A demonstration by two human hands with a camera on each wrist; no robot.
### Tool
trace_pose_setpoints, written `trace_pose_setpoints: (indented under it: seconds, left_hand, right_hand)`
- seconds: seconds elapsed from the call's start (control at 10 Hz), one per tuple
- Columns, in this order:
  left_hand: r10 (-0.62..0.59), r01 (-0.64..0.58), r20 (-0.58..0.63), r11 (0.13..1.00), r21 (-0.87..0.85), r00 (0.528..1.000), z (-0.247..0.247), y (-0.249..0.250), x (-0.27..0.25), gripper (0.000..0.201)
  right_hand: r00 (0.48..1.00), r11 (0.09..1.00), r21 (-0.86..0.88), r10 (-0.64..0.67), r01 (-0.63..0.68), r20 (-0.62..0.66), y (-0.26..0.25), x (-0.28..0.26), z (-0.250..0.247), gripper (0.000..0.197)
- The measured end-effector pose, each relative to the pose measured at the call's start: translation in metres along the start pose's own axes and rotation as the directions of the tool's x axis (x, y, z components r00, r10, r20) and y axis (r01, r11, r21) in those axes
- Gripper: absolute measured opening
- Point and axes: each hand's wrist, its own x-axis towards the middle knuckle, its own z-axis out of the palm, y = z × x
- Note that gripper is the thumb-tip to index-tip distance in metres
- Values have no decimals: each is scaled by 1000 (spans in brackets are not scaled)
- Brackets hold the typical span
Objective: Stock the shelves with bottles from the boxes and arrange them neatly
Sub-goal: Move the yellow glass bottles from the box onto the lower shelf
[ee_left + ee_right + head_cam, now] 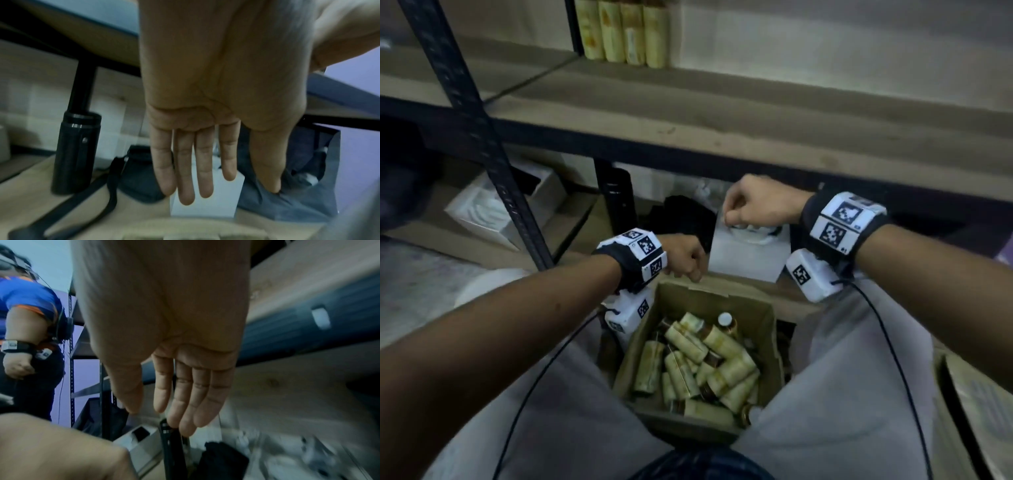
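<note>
An open cardboard box (770,329) sits between my knees, filled with several pale yellow-labelled bottles (688,346) lying in a jumble; one stands upright with a white cap (724,319). More of the same bottles (623,31) stand in a row at the back left of the shelf board (756,113). My left hand (686,265) hangs over the box's far rim, its fingers (193,170) straight and holding nothing. My right hand (744,210) is higher and further in, under the shelf edge, with its fingers (189,399) also straight and empty.
Beyond the box, a white carton (750,253), a black flask (76,152) and a dark bag (287,199) lie on the low shelf. A black perforated upright (476,137) stands left, with another white box (506,205) behind it. A second person (26,321) stands nearby.
</note>
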Motion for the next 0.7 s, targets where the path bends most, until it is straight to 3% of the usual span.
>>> trace_pose_setpoints:
  seconds: [0.1, 0.2, 0.3, 0.4, 0.5, 0.6, 0.7]
  left_hand:
    - [-15, 19, 55, 997, -69, 998, 47, -7, 25, 21]
    - [-47, 58, 64, 983, -174, 997, 94, -18, 49, 16]
    - [-199, 225, 110, 911, -344, 974, 142, -35, 68, 16]
    - [-356, 389, 162, 787, -479, 920, 180, -58, 79, 17]
    - [-382, 430, 197, 818, -382, 903, 211, -81, 87, 42]
    - [-530, 533, 251, 486, -692, 810, 229, -99, 89, 48]
    - [-585, 558, 307, 310, -770, 750, 236, -108, 93, 50]
  right_hand:
    - [983, 997, 32, 59, -65, 171, 28, 1, 51, 14]
    - [958, 985, 61, 141, -161, 249, 62, 8, 104, 13]
    - [922, 952, 99, 248, -288, 298, 97, 15, 158, 17]
    - [859, 869, 172, 394, -464, 326, 128, 14, 205, 26]
    - [775, 733, 278, 519, -620, 360, 150, 9, 243, 20]
    - [718, 597, 399, 581, -696, 383, 164, 10, 275, 23]
    - [704, 526, 487, 630, -697, 328, 169, 17, 298, 24]
